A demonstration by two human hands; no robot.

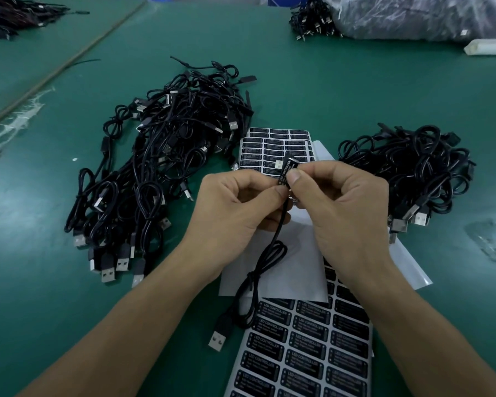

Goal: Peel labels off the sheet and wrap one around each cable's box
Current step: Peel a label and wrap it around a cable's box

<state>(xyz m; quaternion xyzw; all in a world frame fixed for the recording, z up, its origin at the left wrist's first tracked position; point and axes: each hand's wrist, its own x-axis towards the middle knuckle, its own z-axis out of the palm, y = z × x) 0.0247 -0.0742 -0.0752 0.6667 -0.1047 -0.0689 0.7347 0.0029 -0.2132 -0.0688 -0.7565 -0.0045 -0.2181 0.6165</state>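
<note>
Both hands meet at the middle of the view, lifted above the green table. My left hand (235,204) and my right hand (335,202) pinch a small black cable box (287,169) between thumbs and fingers. A black label with white "LED CONTROLLER" print lies along the box. The box's cable (265,262) hangs down in a loop to a USB plug (218,338) on the table. A label sheet (304,345) with several black labels lies near me. Another sheet (272,147) lies behind the hands.
A large heap of black USB cables (161,167) lies to the left, a smaller heap (410,173) to the right. White backing paper (292,262) lies under my hands. Far right are a plastic bag of cables (413,15), a white piece (488,47) and clear plastic (490,242).
</note>
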